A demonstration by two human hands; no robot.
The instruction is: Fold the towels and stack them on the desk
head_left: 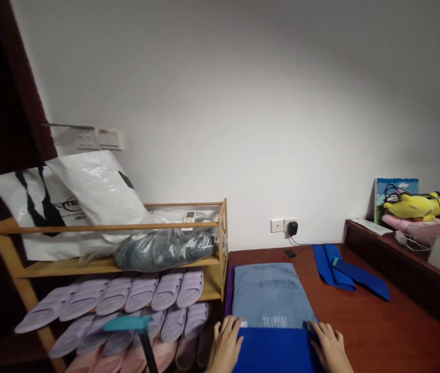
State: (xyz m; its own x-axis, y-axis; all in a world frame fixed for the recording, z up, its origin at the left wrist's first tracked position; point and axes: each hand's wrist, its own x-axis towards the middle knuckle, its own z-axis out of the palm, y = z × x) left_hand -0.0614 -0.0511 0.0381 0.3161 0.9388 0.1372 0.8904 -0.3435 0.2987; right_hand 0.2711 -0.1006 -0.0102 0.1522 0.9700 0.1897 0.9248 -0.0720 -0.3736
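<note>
My left hand (225, 344) is at the left edge of a flat blue cloth (274, 349), its fingers bent over the far corner and its thumb on top. Opposite it, my right hand (330, 347) grips the right far corner in much the same way. The cloth's near part runs out of view. Just beyond it lies a grey-blue plush cushion (268, 287) with pale lettering, and the cloth covers its near side. A purple edge (229, 290) shows along the cushion's left.
Left of the reddish-brown tabletop (391, 331) stands a wooden shoe rack (126, 228) with purple slippers (142, 292) and bags (103, 191). A teal-headed tool (128, 324) stands before it. Blue straps (352, 272) and a black plug (292, 228) are beyond; a yellow plush toy (417, 206) lies right.
</note>
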